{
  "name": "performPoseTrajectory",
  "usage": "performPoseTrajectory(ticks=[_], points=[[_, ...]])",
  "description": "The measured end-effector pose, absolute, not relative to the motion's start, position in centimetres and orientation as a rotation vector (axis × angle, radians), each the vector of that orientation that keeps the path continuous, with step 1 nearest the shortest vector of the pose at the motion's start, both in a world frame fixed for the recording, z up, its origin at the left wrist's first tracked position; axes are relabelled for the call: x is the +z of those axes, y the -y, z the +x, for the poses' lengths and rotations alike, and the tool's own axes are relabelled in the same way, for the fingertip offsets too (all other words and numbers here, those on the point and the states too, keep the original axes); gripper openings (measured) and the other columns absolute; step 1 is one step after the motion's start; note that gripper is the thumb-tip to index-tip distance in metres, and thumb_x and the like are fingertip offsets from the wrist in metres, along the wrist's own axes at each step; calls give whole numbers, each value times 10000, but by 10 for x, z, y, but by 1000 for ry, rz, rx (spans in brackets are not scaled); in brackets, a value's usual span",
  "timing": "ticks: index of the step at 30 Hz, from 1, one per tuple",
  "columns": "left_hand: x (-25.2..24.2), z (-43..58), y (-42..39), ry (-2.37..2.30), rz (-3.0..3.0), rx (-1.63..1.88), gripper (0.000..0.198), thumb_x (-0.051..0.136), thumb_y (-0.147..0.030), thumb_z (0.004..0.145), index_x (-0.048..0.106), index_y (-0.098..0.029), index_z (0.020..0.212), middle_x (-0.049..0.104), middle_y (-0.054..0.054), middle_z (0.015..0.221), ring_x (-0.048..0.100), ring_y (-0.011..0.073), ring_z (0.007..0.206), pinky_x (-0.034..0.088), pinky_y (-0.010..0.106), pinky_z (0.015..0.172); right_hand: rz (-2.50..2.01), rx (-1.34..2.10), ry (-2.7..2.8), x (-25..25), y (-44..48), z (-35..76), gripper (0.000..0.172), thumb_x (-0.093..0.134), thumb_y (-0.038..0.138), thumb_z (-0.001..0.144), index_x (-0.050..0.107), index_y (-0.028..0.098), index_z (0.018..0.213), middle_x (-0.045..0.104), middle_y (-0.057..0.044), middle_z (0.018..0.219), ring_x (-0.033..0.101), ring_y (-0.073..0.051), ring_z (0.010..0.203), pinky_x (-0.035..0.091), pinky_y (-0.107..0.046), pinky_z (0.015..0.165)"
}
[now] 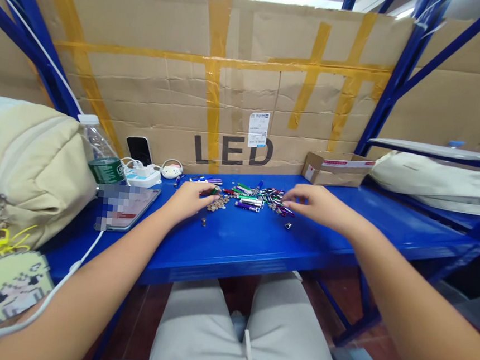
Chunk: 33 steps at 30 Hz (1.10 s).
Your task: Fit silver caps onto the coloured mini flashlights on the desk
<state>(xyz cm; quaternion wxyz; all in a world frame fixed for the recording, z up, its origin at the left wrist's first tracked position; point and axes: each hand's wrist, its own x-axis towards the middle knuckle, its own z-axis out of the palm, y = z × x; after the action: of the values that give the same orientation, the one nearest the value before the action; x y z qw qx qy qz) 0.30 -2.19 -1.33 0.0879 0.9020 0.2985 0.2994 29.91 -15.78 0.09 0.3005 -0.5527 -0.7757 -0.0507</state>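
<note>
Several small coloured metal tubes lie in a loose pile on the blue table. My left hand is at the pile's left side, its fingers closed on a green tube. Just beside its fingertips is a heap of small brass-coloured pieces. On the right, my right hand is at the edge of a cluster of shiny dark and purple parts. Its fingers are curled towards the thumb, and what they hold, if anything, is too small to name. A small silver piece lies in front of that cluster.
At the left are a cream bag, a bottle, a tablet with a white cable, and a power strip. An open cardboard box stands at the back right, before a white bag. Cardboard walls the back.
</note>
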Motion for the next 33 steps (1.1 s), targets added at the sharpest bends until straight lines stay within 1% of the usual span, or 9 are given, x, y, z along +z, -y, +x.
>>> performPoseTrajectory(ticks=[2,4,6,13,18,20,23,29,33], points=[[-14,5,23,-872,2700,889,295,567,-404,801,718,-212,965,721,27,844,625,190,744,474,275,691,-1556,-64,2187,-7,173,318,107,676,259,760,733,233,846,669,-63,778,593,-168,663,456,-306,606],[-14,6,24,-862,2704,896,297,571,-410,797,717,-216,968,724,26,866,630,190,758,476,272,701,-1577,-2,2227,-16,182,324,230,679,224,759,727,251,982,672,-80,874,615,-171,706,485,-309,646],[-14,6,25,-850,2702,890,298,572,-408,796,714,-213,971,726,26,884,634,190,770,478,275,710,-1565,25,2258,-24,183,320,273,650,182,778,715,259,1032,660,-86,920,628,-176,753,500,-312,693],[-13,6,27,-863,2694,863,275,574,-353,809,706,-200,996,723,34,900,634,187,782,475,293,751,-1413,2,2257,-23,163,292,130,585,135,772,671,230,785,643,-43,779,586,-169,657,467,-312,618],[-12,6,30,-792,2686,822,257,574,-359,815,702,-201,972,721,21,890,633,189,795,467,291,754,-1284,178,1954,-3,135,237,74,574,216,777,635,183,801,616,0,673,553,-122,605,446,-260,573],[-12,5,30,-764,2669,811,251,568,-346,817,698,-203,978,721,13,901,630,184,794,463,286,751,-1187,339,1819,3,116,214,109,581,215,765,634,164,845,627,-3,688,571,-118,623,462,-250,569],[-13,4,29,-786,2662,821,240,560,-325,817,695,-197,968,710,5,836,614,175,743,452,276,701,-1045,544,1665,4,88,188,277,546,152,771,624,148,1037,652,-15,751,583,-107,631,500,-262,613],[-17,5,23,-732,2645,825,204,552,-312,810,684,-158,834,663,10,727,573,160,692,431,263,650,-1059,705,1565,-15,71,173,188,514,125,789,674,137,887,668,-15,699,589,-102,598,520,-261,637],[-17,7,24,-756,2592,845,216,554,-314,806,678,-138,812,658,20,725,572,160,692,436,266,657,-1032,668,1607,-20,73,176,169,567,197,790,673,149,913,703,-39,815,625,-121,683,522,-263,673]])
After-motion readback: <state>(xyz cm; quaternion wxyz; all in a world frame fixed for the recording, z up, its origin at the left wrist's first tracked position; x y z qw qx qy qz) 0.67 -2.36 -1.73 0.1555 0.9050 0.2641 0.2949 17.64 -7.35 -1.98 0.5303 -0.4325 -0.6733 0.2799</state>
